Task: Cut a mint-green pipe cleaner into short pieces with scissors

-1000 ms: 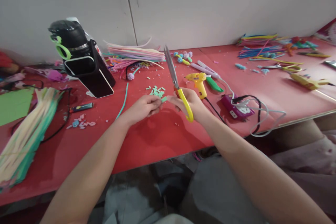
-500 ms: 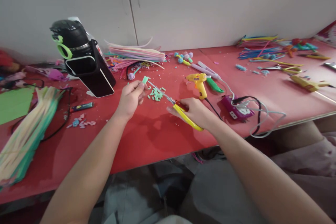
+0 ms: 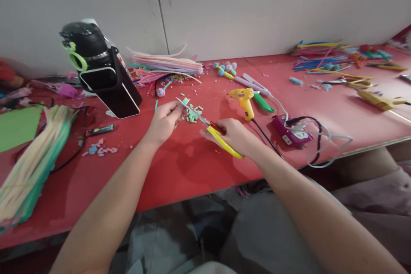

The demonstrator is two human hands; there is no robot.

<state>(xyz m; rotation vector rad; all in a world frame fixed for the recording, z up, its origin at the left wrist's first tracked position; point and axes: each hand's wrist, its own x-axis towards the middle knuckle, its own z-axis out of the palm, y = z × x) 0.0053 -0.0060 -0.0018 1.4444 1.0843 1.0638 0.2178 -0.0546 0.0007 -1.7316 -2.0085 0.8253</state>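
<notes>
My right hand [image 3: 236,135] grips yellow-handled scissors [image 3: 210,128], whose blades point left toward my left hand. My left hand [image 3: 163,120] pinches a short mint-green piece [image 3: 185,101] between thumb and fingers, right at the blade tips. Just behind the blades, a small pile of cut mint-green bits [image 3: 193,114] lies on the red table [image 3: 192,167]. Whether the blades are around the piece or just beside it, I cannot tell.
A black bottle in a black stand [image 3: 102,77] is at the back left, with pastel pipe cleaners [image 3: 167,66] behind. A yellow glue gun [image 3: 243,99] and a purple power strip [image 3: 290,130] with cables lie right of the hands. A bundle of green and cream stems [image 3: 28,167] lies left.
The scissors swung down from upright to point left along the table. My left hand moved away left with the green piece, then came back slightly toward the blade tips.
</notes>
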